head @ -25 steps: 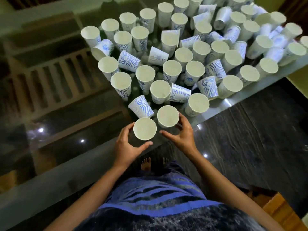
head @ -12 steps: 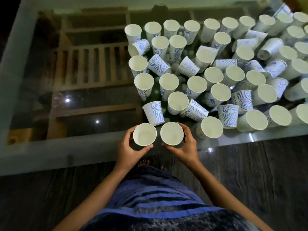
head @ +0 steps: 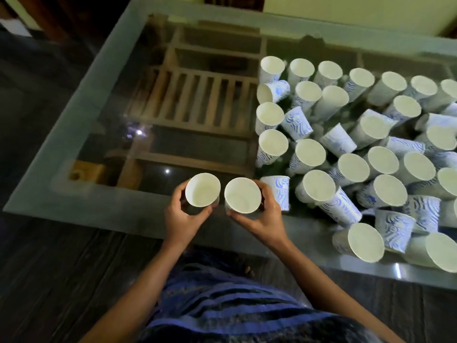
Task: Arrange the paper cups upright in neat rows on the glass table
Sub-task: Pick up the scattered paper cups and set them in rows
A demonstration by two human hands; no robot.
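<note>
Two white paper cups stand mouth-up side by side over the near edge of the glass table (head: 103, 120). My left hand (head: 181, 219) grips the left cup (head: 202, 193) from below and the side. My right hand (head: 262, 219) grips the right cup (head: 242, 195), fingers curled round its far side. A crowd of several white-and-blue paper cups (head: 346, 144) fills the right half of the table, some upright, some tipped over or upside down. An upside-down cup (head: 279, 191) stands right behind my right hand.
A wooden slatted shelf (head: 197, 102) shows through the glass on the left half. Dark floor (head: 61, 268) lies in front of the table. My lap in striped blue cloth (head: 222, 305) fills the bottom. A pale wall (head: 346, 11) runs behind.
Both hands have carried their cups to the left along the near edge, away from the crowd. The camera has swung left, showing more of the bare glass.
</note>
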